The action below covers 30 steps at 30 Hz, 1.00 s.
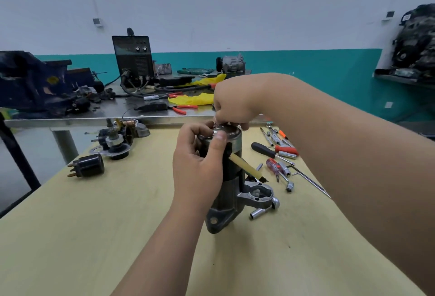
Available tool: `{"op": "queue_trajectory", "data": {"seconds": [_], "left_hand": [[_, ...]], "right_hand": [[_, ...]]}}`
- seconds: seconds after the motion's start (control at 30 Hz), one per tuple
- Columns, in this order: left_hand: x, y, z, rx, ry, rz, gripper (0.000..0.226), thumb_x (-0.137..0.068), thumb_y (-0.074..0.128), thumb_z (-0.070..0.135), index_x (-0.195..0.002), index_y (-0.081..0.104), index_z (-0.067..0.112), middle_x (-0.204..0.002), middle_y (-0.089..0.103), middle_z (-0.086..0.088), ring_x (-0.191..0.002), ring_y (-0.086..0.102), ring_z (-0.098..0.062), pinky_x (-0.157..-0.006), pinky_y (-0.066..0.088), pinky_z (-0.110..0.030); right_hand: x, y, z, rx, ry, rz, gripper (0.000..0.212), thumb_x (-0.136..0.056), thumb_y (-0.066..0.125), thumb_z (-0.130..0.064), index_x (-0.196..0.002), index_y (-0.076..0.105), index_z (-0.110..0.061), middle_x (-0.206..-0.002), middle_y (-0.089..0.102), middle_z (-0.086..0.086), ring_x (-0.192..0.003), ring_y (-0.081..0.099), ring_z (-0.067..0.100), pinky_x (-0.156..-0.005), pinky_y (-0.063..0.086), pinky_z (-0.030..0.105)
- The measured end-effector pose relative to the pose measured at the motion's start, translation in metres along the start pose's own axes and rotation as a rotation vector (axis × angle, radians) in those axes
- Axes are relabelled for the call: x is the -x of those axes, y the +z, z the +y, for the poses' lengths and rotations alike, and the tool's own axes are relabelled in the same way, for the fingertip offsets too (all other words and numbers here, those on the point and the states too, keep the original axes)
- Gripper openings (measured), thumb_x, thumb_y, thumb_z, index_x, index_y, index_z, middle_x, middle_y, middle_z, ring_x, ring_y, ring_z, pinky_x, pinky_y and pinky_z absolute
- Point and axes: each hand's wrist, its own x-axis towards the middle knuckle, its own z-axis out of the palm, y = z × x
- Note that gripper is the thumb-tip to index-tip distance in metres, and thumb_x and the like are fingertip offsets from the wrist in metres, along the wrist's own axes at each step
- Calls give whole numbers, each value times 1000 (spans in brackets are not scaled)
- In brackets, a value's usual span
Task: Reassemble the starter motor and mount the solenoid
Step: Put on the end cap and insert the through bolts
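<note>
reassembly looks to be at the rear-cover stage, judged from the head view. the starter motor [226,178] stands upright on its nose housing at the middle of the yellow table [94,236]. the end cap [231,133] is on top and both hands are at it. the solenoid [88,166], a black cylinder with terminal studs, lies apart on the table at about nine o'clock from the motor, so mounting it is not yet done. beyond it, at ten o'clock, sits a cluster of loose parts [117,140].

the next move, as i judge it, calls for seating or fastening the cap squarely while the body is held against turning. the screwdrivers [273,154] and sockets [286,171] lie at two to three o'clock, on the right hand's side. a tan-sleeved lead [244,166] hangs off the motor's side at three o'clock and would need keeping out from under the cap's edge.

left hand [200,168]: fingers curled round the upper body of the motor from nine o'clock, thumb [220,139] pressed against the cap's rim. it is a firm wrap, hardly open at all.

right hand [231,105]: sits over the cap at twelve o'clock, fingertips bunched downward and nearly closed on the cap's top. whether they also pinch a small screw or clip there i cannot tell, because the knuckles hide it.
</note>
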Motion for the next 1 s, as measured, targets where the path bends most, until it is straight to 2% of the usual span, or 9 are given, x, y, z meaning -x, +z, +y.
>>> {"op": "queue_trajectory", "data": {"seconds": [0.1,0.2,0.37,0.47,0.57,0.7,0.77,0.9,1.0], "left_hand": [[3,-2,-3,68,28,45,8,-88,56,27,-83,58,32,-96,67,25,-83,63,0,-70,47,-13],[5,0,-6,55,63,57,14,-91,48,23,-89,61,28,-101,66,18,-96,60,4,-78,42,-8],[9,8,-4,76,34,76,13,-83,58,40,-95,54,37,-93,63,22,-86,61,-2,-71,47,-15],[11,12,-3,47,90,85,9,-85,60,36,-88,52,33,-98,62,9,-90,61,-15,-76,50,-30],[11,13,-4,14,162,112,3,-88,50,34,-87,52,32,-97,59,5,-92,58,-12,-79,44,-21],[10,13,-7,-48,196,125,12,-92,42,31,-93,52,37,-99,58,13,-96,54,3,-81,37,-8],[9,12,-8,-8,135,135,10,-94,43,30,-96,49,38,-100,59,14,-95,55,5,-80,39,-8],[4,13,-11,25,57,152,9,-93,42,29,-92,47,37,-104,62,17,-96,57,1,-79,43,-13],[0,14,-12,16,38,175,13,-93,41,31,-90,53,35,-94,63,24,-90,58,0,-75,45,-17]], "right_hand": [[1,-3,-5,74,-35,41,30,-96,47,-32,-76,61,-13,-70,69,3,-68,68,19,-58,44,29],[4,-9,-5,23,-32,-15,21,-93,52,-25,-85,66,-13,-68,71,0,-68,70,16,-66,55,30],[7,-8,-6,67,-3,-55,33,-95,51,-26,-68,62,-11,-50,66,-4,-69,70,18,-70,55,33],[11,-9,-4,81,-14,-26,30,-94,49,-27,-70,59,-13,-49,65,-4,-65,69,18,-63,51,30],[13,-10,-3,39,-28,-35,21,-92,51,-23,-76,62,-14,-52,67,-5,-65,69,15,-60,50,27],[12,-7,-4,112,-24,-39,34,-97,46,-27,-68,56,-12,-40,60,-9,-63,70,18,-67,53,31],[11,-7,-3,119,-25,-18,36,-98,44,-30,-68,55,-13,-42,60,-5,-62,69,19,-62,50,30],[8,-7,-2,122,-21,-26,18,-92,48,-22,-83,62,-14,-69,71,2,-72,69,20,-65,54,32],[4,-6,-2,156,-15,-19,25,-94,46,-23,-73,57,-14,-62,65,1,-69,69,21,-62,50,30]]}}
